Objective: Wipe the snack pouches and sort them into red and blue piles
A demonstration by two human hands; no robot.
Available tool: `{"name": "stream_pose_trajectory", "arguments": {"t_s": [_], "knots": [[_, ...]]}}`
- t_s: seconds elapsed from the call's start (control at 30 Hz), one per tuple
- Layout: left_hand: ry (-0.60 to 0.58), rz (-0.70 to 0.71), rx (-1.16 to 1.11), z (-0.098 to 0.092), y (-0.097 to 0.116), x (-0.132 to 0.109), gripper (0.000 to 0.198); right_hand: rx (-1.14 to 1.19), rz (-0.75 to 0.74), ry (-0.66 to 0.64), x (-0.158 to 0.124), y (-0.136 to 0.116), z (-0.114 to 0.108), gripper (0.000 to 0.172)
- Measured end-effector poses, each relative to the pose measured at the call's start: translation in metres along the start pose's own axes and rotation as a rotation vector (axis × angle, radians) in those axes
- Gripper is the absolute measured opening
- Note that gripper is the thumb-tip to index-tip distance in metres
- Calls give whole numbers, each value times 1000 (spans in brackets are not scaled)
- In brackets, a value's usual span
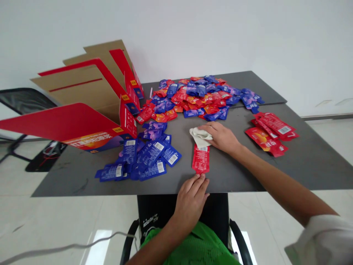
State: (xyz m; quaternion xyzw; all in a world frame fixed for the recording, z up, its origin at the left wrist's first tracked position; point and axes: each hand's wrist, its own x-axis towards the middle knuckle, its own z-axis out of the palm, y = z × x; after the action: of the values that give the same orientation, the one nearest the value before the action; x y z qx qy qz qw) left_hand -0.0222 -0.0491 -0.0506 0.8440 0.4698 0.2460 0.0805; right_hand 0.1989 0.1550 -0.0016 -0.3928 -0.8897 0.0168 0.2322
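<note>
My right hand presses on a bunched white cloth in the middle of the grey table. The cloth lies over the top end of a red sachet strip. My left hand is at the table's near edge, its fingertips at or just touching the strip's lower end. Blue sachets lie in a loose heap left of the strip. A small stack of red sachets lies to the right of my right hand.
A large mixed pile of red and blue sachets covers the table's far part. Flattened red-and-cardboard boxes lean at the left, overhanging the table edge. A black chair stands at the near edge, and another chair stands far left.
</note>
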Motion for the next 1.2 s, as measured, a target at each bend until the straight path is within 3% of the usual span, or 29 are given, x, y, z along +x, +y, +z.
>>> {"name": "stream_pose_trajectory", "arguments": {"t_s": [0.1, 0.27, 0.37, 0.47, 0.57, 0.67, 0.8, 0.93, 1.1, 1.2], "knots": [[-5, 13, 5, -1, 1, 0, 36, 57, -30, 74, -21, -30, -16, 46], [-51, -7, 37, -4, 2, 1, 31, 183, -203, -143, -68, -76, -10, 48], [-42, 1, 22, -4, 2, 1, 33, 197, -162, -161, -63, -63, 8, 49], [-6, 15, -2, -1, 1, 0, 38, 116, -55, -129, -34, -29, 19, 46], [12, 17, -8, -1, 0, 0, 37, 20, 22, -82, -7, -1, 14, 40], [-3, 15, -26, -7, 0, 5, 37, 33, 84, 89, -5, 2, -2, 41], [-39, -31, -19, -18, 0, 28, 36, 143, 169, 331, -38, -22, -24, 43], [71, -145, 114, -13, -2, 56, 50, 181, 360, 465, -88, -44, -34, 37], [59, -207, 270, 2, 1, 81, 68, 292, 689, 624, -148, -53, -24, 36], [-6, -257, 341, 2, 7, 96, 74, 372, 835, 673, -168, -56, -15, 40]]}}
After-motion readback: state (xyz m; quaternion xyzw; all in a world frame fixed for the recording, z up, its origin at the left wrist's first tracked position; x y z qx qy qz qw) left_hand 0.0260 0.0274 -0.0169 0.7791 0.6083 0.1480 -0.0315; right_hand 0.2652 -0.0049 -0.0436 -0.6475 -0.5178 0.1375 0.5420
